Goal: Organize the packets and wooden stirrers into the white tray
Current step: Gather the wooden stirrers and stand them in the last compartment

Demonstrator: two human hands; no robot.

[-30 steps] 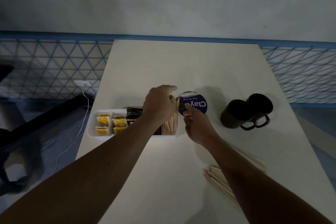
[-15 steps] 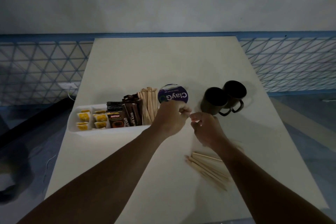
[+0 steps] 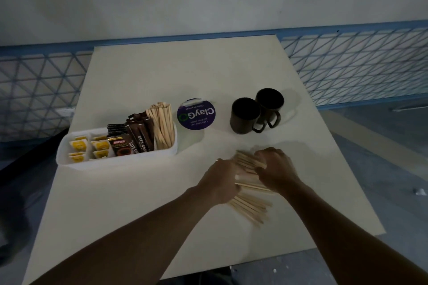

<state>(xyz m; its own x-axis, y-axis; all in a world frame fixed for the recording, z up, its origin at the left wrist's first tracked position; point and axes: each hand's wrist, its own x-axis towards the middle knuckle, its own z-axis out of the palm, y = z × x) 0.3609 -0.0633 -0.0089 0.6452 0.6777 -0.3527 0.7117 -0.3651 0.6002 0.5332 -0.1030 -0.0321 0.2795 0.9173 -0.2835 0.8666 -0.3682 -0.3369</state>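
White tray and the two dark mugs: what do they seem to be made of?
White tray: probably plastic, judging by its smooth matte white walls and rounded moulded corners with built-in dividers. Two dark mugs: likely glazed ceramic, being thick-walled with loop handles and a faint sheen; enamelled metal cannot be ruled out in this dim light.

Coffee station, table (image 3: 143, 71) with mugs (image 3: 254, 111), sachets (image 3: 139, 139), stirrers (image 3: 162, 127)

We read "ClayGo" in white letters, upside down to us, on the round purple lid (image 3: 196, 114); the small lines beneath it are too fine to read. On the brown packets (image 3: 140, 137) in the white tray (image 3: 69, 161) we read "CITY CA…", and "SUPREME" on the dark packet (image 3: 120, 147).
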